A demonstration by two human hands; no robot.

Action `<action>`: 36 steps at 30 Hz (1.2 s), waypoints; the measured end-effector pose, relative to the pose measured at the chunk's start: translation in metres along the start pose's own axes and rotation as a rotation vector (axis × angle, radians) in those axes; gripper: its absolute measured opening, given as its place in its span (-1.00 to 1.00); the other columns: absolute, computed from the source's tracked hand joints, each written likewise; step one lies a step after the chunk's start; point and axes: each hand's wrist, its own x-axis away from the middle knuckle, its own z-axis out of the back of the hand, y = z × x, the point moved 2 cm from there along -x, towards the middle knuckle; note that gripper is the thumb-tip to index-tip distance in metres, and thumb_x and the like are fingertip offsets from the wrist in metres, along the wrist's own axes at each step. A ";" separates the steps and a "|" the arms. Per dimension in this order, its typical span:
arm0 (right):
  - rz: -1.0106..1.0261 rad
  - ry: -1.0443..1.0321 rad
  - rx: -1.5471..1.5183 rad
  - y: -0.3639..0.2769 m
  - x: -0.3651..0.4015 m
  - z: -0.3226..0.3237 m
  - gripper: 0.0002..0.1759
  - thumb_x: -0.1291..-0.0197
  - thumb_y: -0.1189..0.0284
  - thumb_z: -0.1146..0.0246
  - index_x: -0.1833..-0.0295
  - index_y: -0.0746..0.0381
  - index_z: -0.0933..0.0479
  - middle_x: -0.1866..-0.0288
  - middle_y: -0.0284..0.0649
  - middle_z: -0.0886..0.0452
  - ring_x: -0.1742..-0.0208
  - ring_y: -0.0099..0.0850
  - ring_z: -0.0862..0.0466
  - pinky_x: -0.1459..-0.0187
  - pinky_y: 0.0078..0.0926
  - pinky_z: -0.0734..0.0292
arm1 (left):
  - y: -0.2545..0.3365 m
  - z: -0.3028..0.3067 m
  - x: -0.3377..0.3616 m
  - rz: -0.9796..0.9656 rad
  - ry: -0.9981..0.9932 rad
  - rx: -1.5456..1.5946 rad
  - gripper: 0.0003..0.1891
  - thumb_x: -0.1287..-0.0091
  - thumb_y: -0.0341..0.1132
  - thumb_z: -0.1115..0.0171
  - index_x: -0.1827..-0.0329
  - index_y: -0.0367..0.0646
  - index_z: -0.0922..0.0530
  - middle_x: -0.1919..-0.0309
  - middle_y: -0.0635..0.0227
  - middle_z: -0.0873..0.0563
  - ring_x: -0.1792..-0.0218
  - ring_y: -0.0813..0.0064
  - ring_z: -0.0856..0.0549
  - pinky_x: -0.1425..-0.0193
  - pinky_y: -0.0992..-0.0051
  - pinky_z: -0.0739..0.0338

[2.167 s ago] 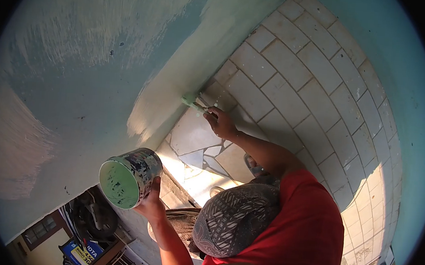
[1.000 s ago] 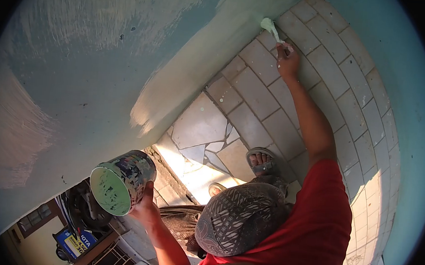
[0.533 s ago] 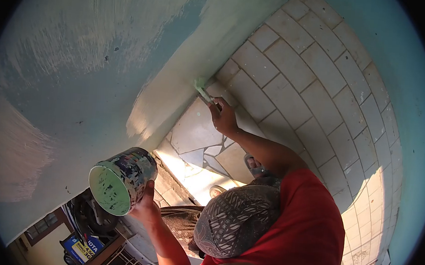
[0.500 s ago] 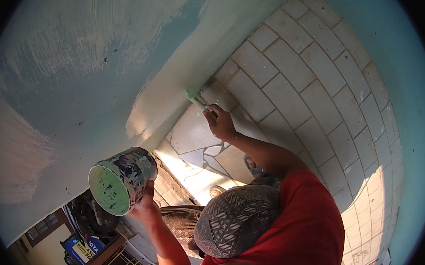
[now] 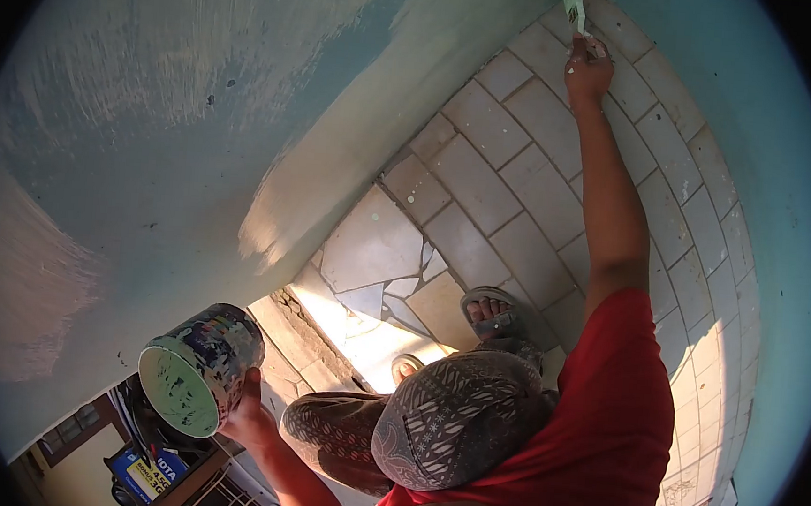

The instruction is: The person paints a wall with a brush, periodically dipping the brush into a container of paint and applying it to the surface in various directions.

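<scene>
My left hand point(image 5: 245, 418) is wrapped round the side of a paint-smeared bucket point(image 5: 221, 339), which is tilted so its mouth faces left; pale green paint point(image 5: 177, 389) coats its inside. Far out at the top of the view, my right hand point(image 5: 589, 73) grips the handle of a paintbrush point(image 5: 575, 6). Light green paint covers the bristles, which point up close to the corner where the two walls meet the floor. On the left wall point(image 5: 286, 85), pale fresh-looking strokes overlap the blue-green surface.
A tiled floor point(image 5: 513, 195) with a patch of broken tile pieces point(image 5: 408, 286) spreads below. The blue right wall point(image 5: 762, 137) curves along that side. My sandalled foot point(image 5: 491, 311) and bent knees are beneath me. A blue-and-yellow sign point(image 5: 150, 475) is at lower left.
My right hand with the paintbrush has moved from low on the left wall up and right to the far corner. The bucket in my left hand has shifted slightly down and left.
</scene>
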 end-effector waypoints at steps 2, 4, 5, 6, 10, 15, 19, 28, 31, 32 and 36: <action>0.043 0.022 -0.022 0.004 0.013 -0.019 -0.63 -0.44 0.31 -0.33 -0.11 0.42 -0.59 0.47 -0.24 -0.66 0.49 -0.50 -0.59 0.39 -0.43 -0.44 | 0.002 0.000 0.002 -0.014 0.010 0.005 -0.15 -0.08 -0.75 -0.44 -0.52 -0.33 -0.32 -0.37 0.01 -0.56 -0.31 0.11 -0.61 -0.47 0.14 -0.52; -0.036 -0.103 0.030 -0.019 0.096 -0.054 -0.64 -0.49 0.37 -0.25 -0.17 0.44 -0.49 0.45 -0.21 -0.63 0.44 -0.46 -0.61 0.33 -0.38 -0.47 | 0.003 -0.002 0.004 0.026 0.046 0.029 -0.14 -0.08 -0.75 -0.44 -0.53 -0.33 -0.32 -0.38 0.02 -0.55 -0.32 0.11 -0.60 -0.47 0.14 -0.52; 0.002 -0.123 -0.007 -0.009 0.145 -0.074 -0.66 -0.50 0.39 -0.21 -0.16 0.45 -0.46 0.39 -0.19 -0.62 0.39 -0.45 -0.60 0.29 -0.37 -0.48 | 0.003 -0.002 0.005 0.023 0.051 0.032 -0.14 -0.08 -0.75 -0.44 -0.53 -0.33 -0.32 -0.38 0.02 -0.55 -0.32 0.11 -0.60 -0.47 0.14 -0.52; -0.038 -0.162 -0.107 -0.012 0.201 -0.085 -0.69 -0.50 0.40 -0.22 -0.12 0.44 -0.46 0.34 -0.18 -0.60 0.37 -0.45 -0.57 0.26 -0.36 -0.48 | 0.004 -0.002 0.007 0.030 0.059 0.037 -0.10 -0.02 -0.73 -0.46 -0.53 -0.34 -0.31 -0.39 0.02 -0.54 -0.32 0.10 -0.60 -0.47 0.12 -0.51; -0.134 -0.603 -0.120 -0.030 0.388 -0.086 -0.74 -0.50 0.42 -0.23 -0.09 0.40 -0.46 0.45 -0.10 -0.56 0.45 -0.42 -0.52 0.36 -0.36 -0.41 | -0.001 -0.002 0.009 0.042 0.080 0.050 -0.06 0.06 -0.72 -0.49 -0.52 -0.36 -0.32 -0.39 0.04 -0.55 -0.32 0.11 -0.60 -0.46 0.11 -0.51; 0.158 -1.156 -0.114 -0.018 0.455 -0.084 -0.63 -0.49 0.27 -0.27 -0.21 0.32 -0.63 0.19 0.06 -0.77 0.27 -0.11 -0.75 0.06 -0.19 -0.60 | -0.004 0.007 0.008 -0.052 0.000 0.065 -0.08 -0.06 -0.75 -0.45 -0.57 -0.28 -0.28 -0.42 0.04 -0.52 -0.35 0.12 -0.58 -0.49 0.16 -0.52; -0.179 -1.139 -0.069 -0.031 0.290 -0.067 -0.69 -0.47 0.29 -0.33 -0.12 0.29 -0.66 0.41 -0.36 -0.63 0.45 -0.67 -0.48 0.41 -0.53 -0.39 | -0.005 0.017 0.011 0.045 0.034 0.017 -0.08 -0.05 -0.74 -0.45 -0.56 -0.29 -0.28 -0.42 0.06 -0.53 -0.32 0.15 -0.60 -0.48 0.19 -0.52; 0.018 -0.129 -0.117 -0.041 -0.045 0.023 -0.66 -0.45 0.33 -0.36 -0.18 0.31 -0.63 0.32 -0.39 -0.66 0.48 -0.70 -0.42 0.44 -0.62 -0.28 | -0.009 0.006 0.014 0.064 0.061 0.084 -0.12 -0.03 -0.74 -0.45 -0.51 -0.31 -0.34 -0.36 0.06 -0.57 -0.29 0.17 -0.62 -0.46 0.20 -0.51; -0.038 -0.079 -0.181 -0.051 -0.016 -0.016 -0.65 -0.47 0.38 -0.31 -0.22 0.37 -0.55 0.35 -0.28 -0.68 0.49 -0.60 -0.50 0.43 -0.54 -0.36 | -0.002 -0.003 0.013 0.069 0.039 0.130 -0.10 0.02 -0.70 -0.49 -0.50 -0.36 -0.35 -0.40 0.01 -0.53 -0.33 0.09 -0.58 -0.50 0.09 -0.47; -0.070 -0.152 -0.175 -0.055 0.029 -0.034 -0.66 -0.48 0.41 -0.27 -0.23 0.39 -0.52 0.36 -0.23 -0.69 0.46 -0.56 -0.57 0.41 -0.51 -0.43 | 0.000 -0.006 0.013 0.066 0.043 0.138 -0.10 0.02 -0.70 -0.49 -0.50 -0.36 -0.35 -0.40 0.01 -0.53 -0.33 0.09 -0.58 -0.50 0.09 -0.47; -0.069 -0.316 -0.283 -0.035 0.258 -0.092 -0.67 -0.52 0.38 -0.24 -0.17 0.42 -0.44 0.49 -0.32 -0.51 0.49 -0.57 -0.47 0.44 -0.42 -0.37 | 0.003 -0.013 0.011 0.044 0.061 0.143 -0.08 0.06 -0.69 -0.52 -0.50 -0.36 -0.36 -0.40 0.03 -0.53 -0.35 0.07 -0.56 -0.50 0.07 -0.47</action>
